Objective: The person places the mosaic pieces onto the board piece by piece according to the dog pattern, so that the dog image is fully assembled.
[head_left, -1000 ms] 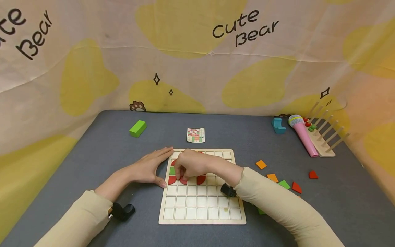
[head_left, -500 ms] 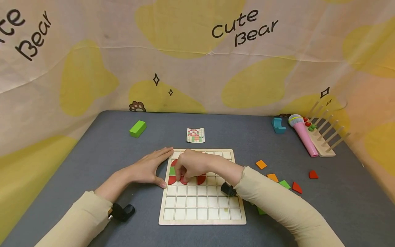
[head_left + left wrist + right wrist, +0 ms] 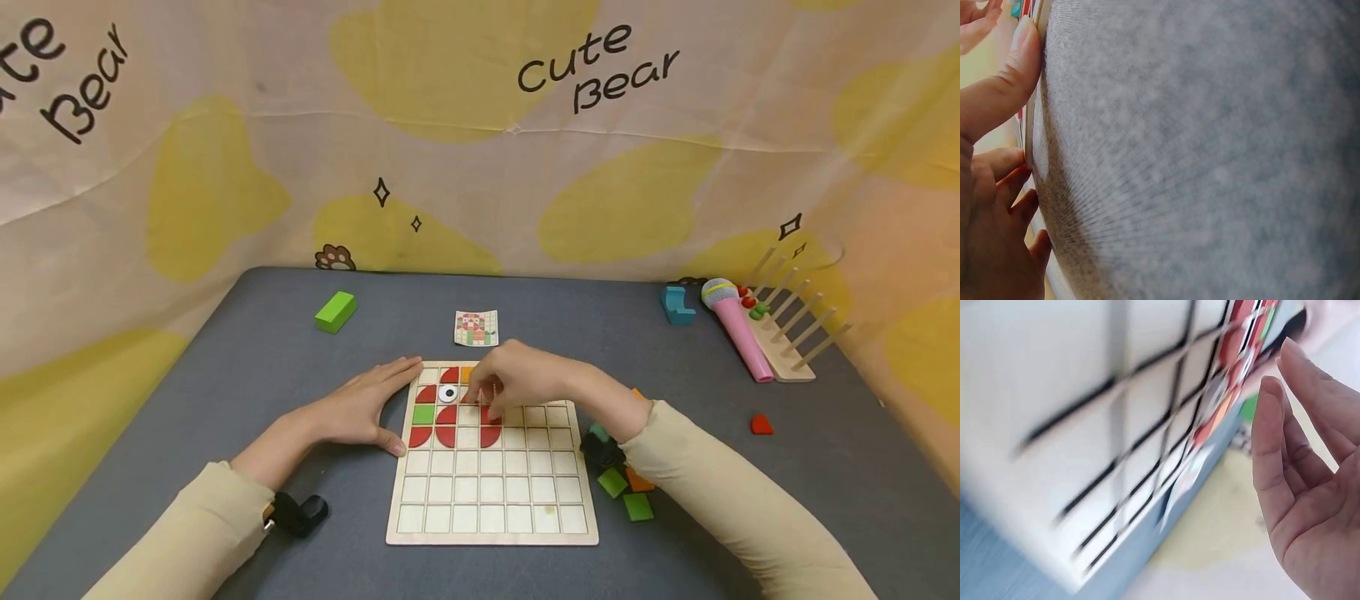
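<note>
My left hand (image 3: 363,408) lies with straight fingers along the left edge of the wooden grid board (image 3: 492,492); in the left wrist view its thumb (image 3: 1013,81) touches that edge. Over the board's upper middle hovers my right hand (image 3: 528,379). In the right wrist view its thumb and fingers are apart, with nothing between them. Tiles sit in the upper left cells: red quarter-round tiles (image 3: 446,436), a green square tile (image 3: 423,414), a round eye tile (image 3: 447,393) and part of an orange tile (image 3: 467,375). The right hand hides some upper cells.
Loose green tiles (image 3: 638,507) and an orange tile (image 3: 639,479) lie right of the board, partly under the right forearm. A red tile (image 3: 761,425) lies farther right. Behind are a pattern card (image 3: 476,328), green block (image 3: 336,312), blue block (image 3: 677,306), pink microphone (image 3: 742,337) and peg rack (image 3: 795,350).
My right hand has lifted away from the left red tiles and moved right, uncovering the eye tile and red tiles. The left hand stays on the board's edge.
</note>
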The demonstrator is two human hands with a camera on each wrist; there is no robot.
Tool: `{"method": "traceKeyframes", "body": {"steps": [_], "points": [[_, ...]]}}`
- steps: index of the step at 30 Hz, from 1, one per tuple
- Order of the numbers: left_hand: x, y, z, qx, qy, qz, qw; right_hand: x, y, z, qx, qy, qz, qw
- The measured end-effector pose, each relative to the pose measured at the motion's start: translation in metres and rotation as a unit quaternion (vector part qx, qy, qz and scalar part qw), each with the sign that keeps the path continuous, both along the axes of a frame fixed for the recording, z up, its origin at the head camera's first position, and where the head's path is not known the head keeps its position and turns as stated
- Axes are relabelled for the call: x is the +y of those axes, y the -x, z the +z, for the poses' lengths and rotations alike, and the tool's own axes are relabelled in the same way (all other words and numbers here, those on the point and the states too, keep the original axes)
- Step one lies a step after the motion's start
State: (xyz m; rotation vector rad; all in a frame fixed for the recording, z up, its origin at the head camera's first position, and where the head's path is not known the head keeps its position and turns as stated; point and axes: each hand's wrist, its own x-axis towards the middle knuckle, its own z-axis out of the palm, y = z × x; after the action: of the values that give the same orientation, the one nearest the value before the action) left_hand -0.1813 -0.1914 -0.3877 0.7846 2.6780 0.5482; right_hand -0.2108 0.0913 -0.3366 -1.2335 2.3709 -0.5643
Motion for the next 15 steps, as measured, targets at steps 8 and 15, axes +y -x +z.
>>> {"method": "traceKeyframes", "body": {"steps": [8,15], "points": [[-0.001,0.0,0.003,-0.001,0.001,0.002,1.0,0.074,0.01,0.008,-0.014,0.025,-0.077,0.9967],[-0.001,-0.001,0.003,-0.004,0.001,0.0,1.0,0.14,0.01,0.006,-0.027,-0.005,-0.134,0.9906]]}}
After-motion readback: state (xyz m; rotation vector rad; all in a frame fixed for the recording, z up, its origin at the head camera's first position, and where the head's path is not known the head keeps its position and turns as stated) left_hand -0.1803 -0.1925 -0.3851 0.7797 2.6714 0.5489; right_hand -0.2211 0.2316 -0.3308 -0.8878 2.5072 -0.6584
